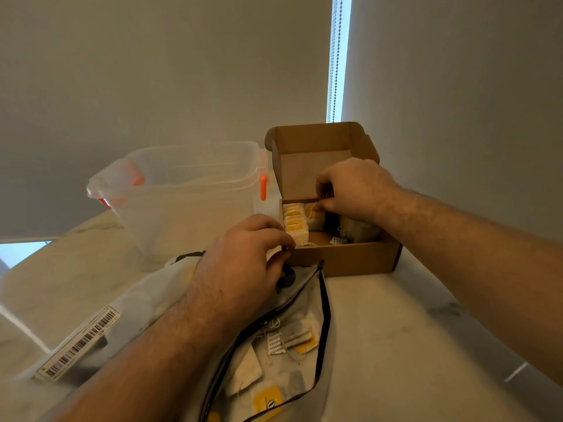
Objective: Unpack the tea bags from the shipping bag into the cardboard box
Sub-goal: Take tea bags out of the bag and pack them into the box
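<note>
**At the box: both hands working the tea bags, more waiting in the shipping bag**

Handling, my read: tea bags point(294, 222) are featherweight soft paper, easy to crush, and their thin strings and tags will snag. Take each with a light two-finger pinch at the top edge or tag. Don't squeeze the body and don't haul on the string alone.

Where things sit:
- Cardboard box point(344, 257) is on the desk point(396, 345), lid up and leaning back. A row of tea bags stands on edge along its left side.
- Right hand point(356, 190) is over the back of the box. Its fingers point(319, 206) are curled, thumb and forefinger pinched on the top of the rear tea bag point(315, 220), just right of the row, with string showing at the tips.
- Left hand point(243, 257) is at the box's near-left corner, fingers curled and tips together against that corner. Can't tell whether they pinch a bag or the wall.
- Loose tea bags point(300, 333) lie flat inside the shipping bag point(137, 315). Its zip mouth is open toward the box, and it lies partly under the left forearm. These are well apart from both sets of fingers.
- Clear plastic tub point(189, 190) stands left of the box.
</note>
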Available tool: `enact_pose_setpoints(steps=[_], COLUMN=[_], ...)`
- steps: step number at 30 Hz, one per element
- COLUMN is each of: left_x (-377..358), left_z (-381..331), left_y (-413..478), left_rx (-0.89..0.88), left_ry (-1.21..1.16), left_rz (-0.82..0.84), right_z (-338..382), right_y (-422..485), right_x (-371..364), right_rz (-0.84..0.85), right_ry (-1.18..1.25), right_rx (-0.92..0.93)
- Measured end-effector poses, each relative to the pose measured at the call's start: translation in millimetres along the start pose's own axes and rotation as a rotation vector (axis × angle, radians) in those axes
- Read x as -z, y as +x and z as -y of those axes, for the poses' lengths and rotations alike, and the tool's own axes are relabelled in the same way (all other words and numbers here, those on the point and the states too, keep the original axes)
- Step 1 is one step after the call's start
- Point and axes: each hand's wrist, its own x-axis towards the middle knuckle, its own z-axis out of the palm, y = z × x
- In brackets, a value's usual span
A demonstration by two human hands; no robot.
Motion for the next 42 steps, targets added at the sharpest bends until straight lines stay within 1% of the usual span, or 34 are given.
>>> enact_pose_setpoints(steps=[5,7,9,11,12,13,14,15,16,18,20,23,27,29,31,33,35,37,38,40,42], left_x=[5.7,12.8,25.5,39.8,44.4,46.6,46.4,44.7,42.6,38.1,34.4,31.0,30.2,28.0,25.6,26.7,31.5,37.5,39.8,41.3,39.7], left_z=[7.6,7.3,4.3,-0.7,-3.3,-5.4,-7.3,-9.2,-10.7,-12.1,-12.9,-13.2,-15.0,-16.8,-16.9,-14.4,-11.1,-8.2,-6.8,-4.6,-2.6], left_y=[1.9,0.9,-0.7,-2.6,-3.3,-4.3,-5.6,-6.9,-7.9,-10.2,-12.3,-15.3,-15.9,-15.9,-16.1,-15.5,-14.5,-13.6,-13.3,-13.0,-12.2], left_rx=[-0.052,-0.072,-0.082,-0.072,-0.071,-0.077,-0.086,-0.090,-0.084,-0.062,-0.065,-0.061,-0.031,-0.012,0.010,0.043,0.100,0.159,0.188,0.250,0.309], left_ry=[-0.022,-0.079,-0.192,-0.214,-0.162,-0.080,0.015,0.100,0.159,0.202,0.229,0.238,0.145,0.104,0.036,-0.073,-0.251,-0.433,-0.517,-0.656,-0.707], left_rz=[-0.007,0.033,0.183,0.450,0.584,0.680,0.729,0.742,0.733,0.714,0.699,0.660,0.569,0.556,0.540,0.489,0.425,0.361,0.334,0.287,0.245], right_z=[5.1,8.8,15.0,24.3,29.1,34.0,38.6,43.1,47.5,55.7,59.9,61.2,57.2,54.3,51.6,50.2,49.1,47.9,47.0,47.3,49.1], right_y=[-22.5,-36.4,-53.8,-73.6,-83.8,-93.8,-103.1,-112.3,-120.0,-131.7,-137.2,-137.9,-135.0,-134.4,-134.2,-133.4,-131.9,-130.9,-130.5,-130.3,-129.9], right_x=[14.8,19.8,25.5,30.2,31.2,31.8,30.6,28.5,25.3,17.1,8.7,4.6,1.8,0.5,-0.6,-0.8,0.2,1.1,1.0,-0.8,-2.5], right_rz=[-0.089,-0.127,-0.137,-0.096,-0.050,0.010,0.085,0.168,0.254,0.396,0.456,0.407,0.307,0.282,0.252,0.202,0.133,0.116,0.134,0.174,0.137], right_ry=[0.263,0.359,0.466,0.540,0.562,0.579,0.586,0.580,0.561,0.498,0.412,0.376,0.513,0.580,0.658,0.778,0.953,1.111,1.153,1.151,1.134], right_rx=[-0.027,-0.030,-0.033,-0.013,0.008,0.038,0.071,0.106,0.140,0.182,0.187,0.187,0.173,0.147,0.133,0.114,0.078,0.022,-0.007,-0.030,-0.047])
